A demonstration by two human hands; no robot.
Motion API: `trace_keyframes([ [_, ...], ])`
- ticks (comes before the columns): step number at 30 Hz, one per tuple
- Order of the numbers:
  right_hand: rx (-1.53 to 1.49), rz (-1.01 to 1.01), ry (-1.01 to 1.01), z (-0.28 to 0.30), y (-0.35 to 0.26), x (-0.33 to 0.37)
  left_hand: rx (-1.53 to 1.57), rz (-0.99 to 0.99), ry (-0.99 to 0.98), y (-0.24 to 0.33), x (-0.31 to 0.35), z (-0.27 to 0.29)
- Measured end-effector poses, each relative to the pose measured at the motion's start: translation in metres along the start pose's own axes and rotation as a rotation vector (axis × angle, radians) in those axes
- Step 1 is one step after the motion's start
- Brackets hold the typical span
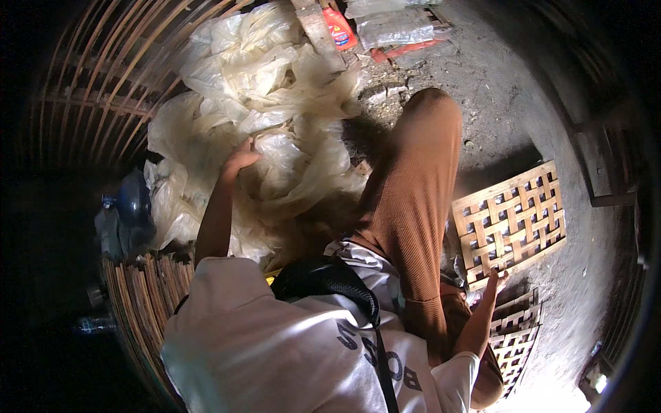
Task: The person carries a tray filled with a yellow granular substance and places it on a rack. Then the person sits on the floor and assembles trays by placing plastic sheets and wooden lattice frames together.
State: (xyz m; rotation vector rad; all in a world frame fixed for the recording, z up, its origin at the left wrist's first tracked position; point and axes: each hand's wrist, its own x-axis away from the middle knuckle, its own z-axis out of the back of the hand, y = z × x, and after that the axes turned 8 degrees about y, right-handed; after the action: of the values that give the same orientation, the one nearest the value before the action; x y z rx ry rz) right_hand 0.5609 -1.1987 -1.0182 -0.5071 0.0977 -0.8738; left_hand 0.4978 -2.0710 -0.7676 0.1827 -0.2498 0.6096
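My left hand (241,158) reaches out over a big heap of crumpled, cloudy plastic sheeting (275,82). Its thumb stands apart from the fingers, and no held thing shows in it; it appears to rest on the plastic. Off to the right, my right hand (493,281) is at the near edge of a woven bamboo panel (513,220), thumb and fingers against that edge. The panel is tilted, with a dark shadow beyond its far side. A second woven bamboo piece (513,344) lies below my right hand, partly covered by my leg.
My bent knee (432,117) rises between the heap and the panel. Stacked bamboo strips (148,282) stand at my left, beside a blue plastic jug (134,199). A wooden board (318,34), a red packet (339,29) and clear plastic packs (396,27) lie at the far side.
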Motion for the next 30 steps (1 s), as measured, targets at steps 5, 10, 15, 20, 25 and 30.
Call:
trace_keyframes([
  [5,0.080,-0.107,-0.112,-0.023,0.002,0.017,0.288,0.044,0.078,-0.039,0.009,-0.017],
  [10,0.041,-0.078,-0.102,-0.009,0.016,0.002,0.095,-0.206,0.619,0.042,0.072,-0.026],
  [15,-0.098,-0.157,-0.161,-0.001,-0.028,0.018,0.106,-0.298,0.117,0.023,0.141,-0.088],
  [20,-0.100,-0.116,-0.020,-0.045,0.054,-0.026,0.004,-0.207,-0.051,0.030,0.128,-0.108],
  [25,0.001,-0.257,0.021,-0.023,0.036,-0.001,0.415,-0.449,0.019,0.028,0.123,-0.040],
  [30,0.186,-0.069,-0.016,-0.014,0.035,-0.013,-0.432,-0.037,0.462,0.063,0.142,0.010],
])
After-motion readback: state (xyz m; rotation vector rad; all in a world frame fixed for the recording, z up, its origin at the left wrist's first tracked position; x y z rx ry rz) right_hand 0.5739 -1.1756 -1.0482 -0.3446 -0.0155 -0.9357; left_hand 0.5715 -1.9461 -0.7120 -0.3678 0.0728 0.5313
